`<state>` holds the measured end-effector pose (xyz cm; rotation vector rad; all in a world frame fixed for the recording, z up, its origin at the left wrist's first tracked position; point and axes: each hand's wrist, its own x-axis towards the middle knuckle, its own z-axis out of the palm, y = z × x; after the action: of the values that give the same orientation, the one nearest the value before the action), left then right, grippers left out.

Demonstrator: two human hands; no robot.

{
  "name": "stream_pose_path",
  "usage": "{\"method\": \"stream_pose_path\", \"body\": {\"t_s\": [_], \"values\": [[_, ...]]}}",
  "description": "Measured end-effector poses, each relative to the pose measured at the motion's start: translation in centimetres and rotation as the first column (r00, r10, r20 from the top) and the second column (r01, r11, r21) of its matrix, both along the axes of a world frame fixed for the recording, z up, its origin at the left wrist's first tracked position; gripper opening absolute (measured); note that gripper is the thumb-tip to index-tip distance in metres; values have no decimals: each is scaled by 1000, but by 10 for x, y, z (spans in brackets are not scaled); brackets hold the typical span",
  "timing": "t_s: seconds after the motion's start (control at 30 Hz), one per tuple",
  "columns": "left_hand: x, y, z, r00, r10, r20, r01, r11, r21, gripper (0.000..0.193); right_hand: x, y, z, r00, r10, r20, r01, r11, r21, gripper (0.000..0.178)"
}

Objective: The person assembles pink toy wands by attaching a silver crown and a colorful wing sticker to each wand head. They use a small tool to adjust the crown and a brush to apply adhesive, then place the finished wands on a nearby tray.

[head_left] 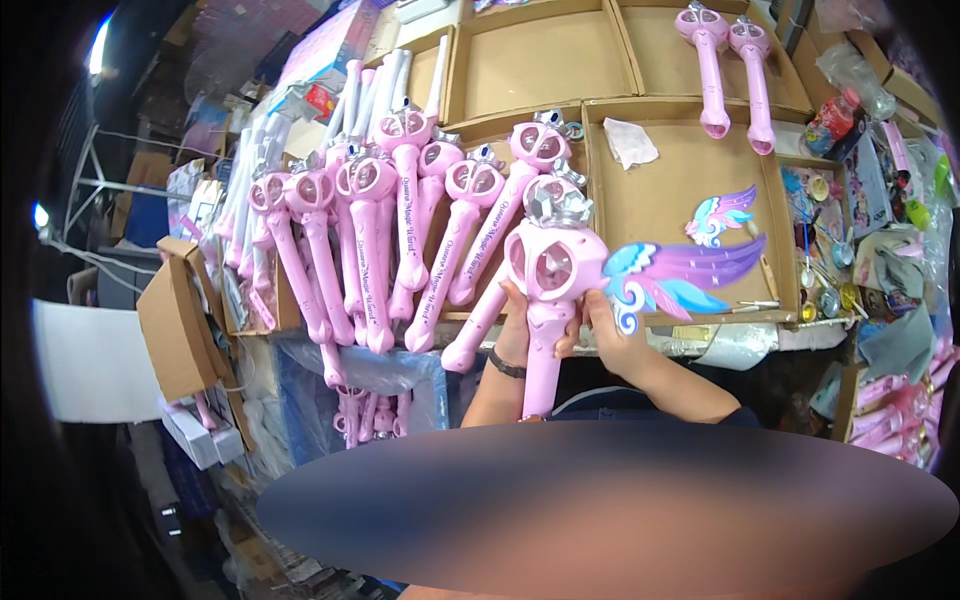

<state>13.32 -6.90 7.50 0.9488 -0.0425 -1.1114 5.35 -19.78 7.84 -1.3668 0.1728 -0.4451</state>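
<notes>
Pink wand point(545, 318) – near upright, silver-crowned head at top – stands between the two hands, in front of a cardboard tray point(650, 205). Left hand point(514, 328) closed round the handle just below the head, fingertips showing at its right side. Purple-and-blue wing point(688, 279) beside the head's right side; right hand point(614, 335) below its inner end, thumb pressed there, fingers mostly hidden – full grip cannot be told.

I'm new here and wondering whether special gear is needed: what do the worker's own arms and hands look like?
The left hand and right hand show no gloves. A narrow dark band circles the left wrist. A dark sleeve shows near the right elbow.
</notes>
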Motion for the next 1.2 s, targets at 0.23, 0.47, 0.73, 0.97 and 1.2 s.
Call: {"method": "stream_pose_path", "body": {"t_s": [0.23,0.47,0.73,0.97,1.2], "values": [[29,30,34,937,12,-349,-83,978,-190,101,38,13,68,978,70,-195,-79,996,-35,21],[69,107,80,968,252,16,-252,964,82,89,53,66,98,865,350,-359,-331,937,116,27],[75,108,104,872,476,-115,-475,767,-431,72,18,117,116,750,563,-347,-481,824,298,34],[71,71,148,927,228,298,-125,937,-327,81,29,63,157,975,175,-139,-199,963,-182,21],[-2,-21,186,902,221,372,-180,973,-143,75,6,-20,187,963,6,269,88,939,-333,14]]}}
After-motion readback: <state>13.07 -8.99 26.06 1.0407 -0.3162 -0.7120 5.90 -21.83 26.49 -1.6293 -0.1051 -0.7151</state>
